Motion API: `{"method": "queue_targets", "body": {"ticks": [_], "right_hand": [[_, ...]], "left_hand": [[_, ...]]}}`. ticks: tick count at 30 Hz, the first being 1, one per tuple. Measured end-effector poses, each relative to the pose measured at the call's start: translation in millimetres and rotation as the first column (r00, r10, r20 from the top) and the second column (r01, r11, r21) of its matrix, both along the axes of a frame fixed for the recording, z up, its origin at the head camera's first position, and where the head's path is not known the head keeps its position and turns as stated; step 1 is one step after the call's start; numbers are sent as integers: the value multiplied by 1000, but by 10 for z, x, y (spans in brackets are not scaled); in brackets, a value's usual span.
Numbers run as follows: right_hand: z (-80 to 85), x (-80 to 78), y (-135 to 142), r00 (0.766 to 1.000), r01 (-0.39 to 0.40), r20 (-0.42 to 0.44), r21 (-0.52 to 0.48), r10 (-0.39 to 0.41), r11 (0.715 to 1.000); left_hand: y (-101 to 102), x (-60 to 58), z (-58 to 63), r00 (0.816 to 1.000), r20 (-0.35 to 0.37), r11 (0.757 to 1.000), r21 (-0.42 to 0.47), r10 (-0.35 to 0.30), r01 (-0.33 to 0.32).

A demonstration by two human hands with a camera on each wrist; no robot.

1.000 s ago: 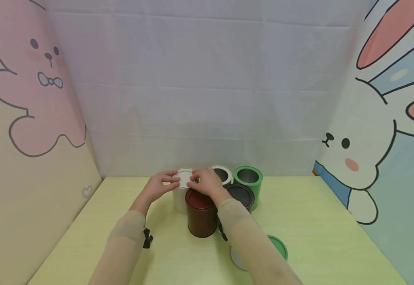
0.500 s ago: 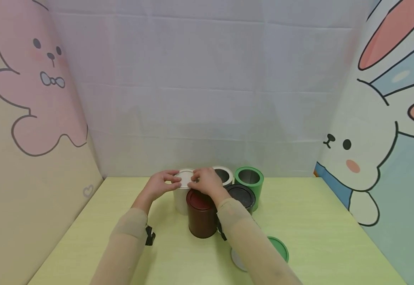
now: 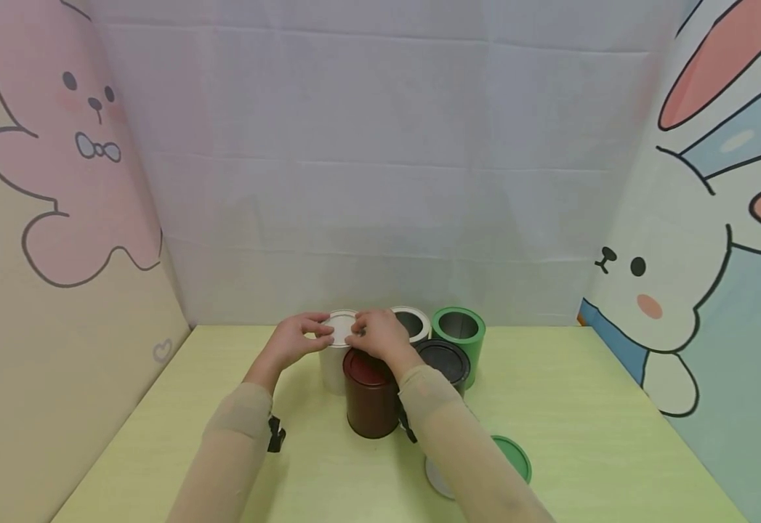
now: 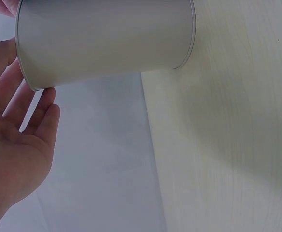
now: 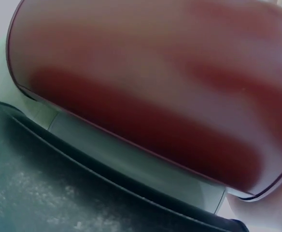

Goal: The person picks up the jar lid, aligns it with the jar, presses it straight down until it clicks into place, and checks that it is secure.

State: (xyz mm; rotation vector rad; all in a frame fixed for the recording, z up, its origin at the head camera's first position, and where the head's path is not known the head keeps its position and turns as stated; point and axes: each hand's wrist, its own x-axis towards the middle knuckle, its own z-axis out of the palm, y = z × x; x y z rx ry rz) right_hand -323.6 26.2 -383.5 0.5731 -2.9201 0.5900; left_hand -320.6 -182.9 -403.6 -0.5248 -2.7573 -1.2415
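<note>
A white can [image 3: 331,370] with a white lid [image 3: 343,327] on it stands upright at the back of the table. My left hand [image 3: 291,341] holds the lid's left edge with thumb and fingers; in the left wrist view, fingertips touch the top rim of the can [image 4: 107,38]. From the other side my right hand [image 3: 380,335] grips the lid's right edge with bent fingers, reaching over a dark red lidded can [image 3: 371,399]. That red can [image 5: 146,87] fills most of the right wrist view, where the right fingers do not show.
To the right stand an uncovered white can [image 3: 424,326], an uncovered green can [image 3: 472,356] and a black lidded can [image 3: 444,357]. A green lid [image 3: 513,456] and a partly hidden pale lid [image 3: 437,479] lie on the table [image 3: 602,436] by my right forearm. Fabric walls surround the table.
The camera has shifted slightly, so the whole scene sits a little differently in view. Both hands stay at the lid of the white can, with no clear movement.
</note>
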Motion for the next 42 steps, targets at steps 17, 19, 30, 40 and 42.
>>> {"method": "queue_targets", "body": {"ticks": [17, 19, 30, 40, 42], "right_hand": [[-36, 42, 79, 991, -98, -91, 3, 98, 995], [-14, 65, 108, 987, -123, -103, -28, 119, 992], [53, 297, 299, 956, -243, -200, -136, 213, 961], [-4, 493, 513, 949, -264, -213, -134, 233, 955], [-7, 542, 563, 944, -277, -222, -137, 243, 951]], "left_hand": [[-33, -77, -202, 979, -190, 996, 33, -71, 79], [-24, -83, -228, 964, -257, 996, 32, -74, 85], [93, 43, -220, 878, -476, 998, 13, -55, 69], [168, 246, -175, 854, -517, 998, -9, -64, 69], [172, 302, -176, 838, -541, 997, -12, -71, 77]]}}
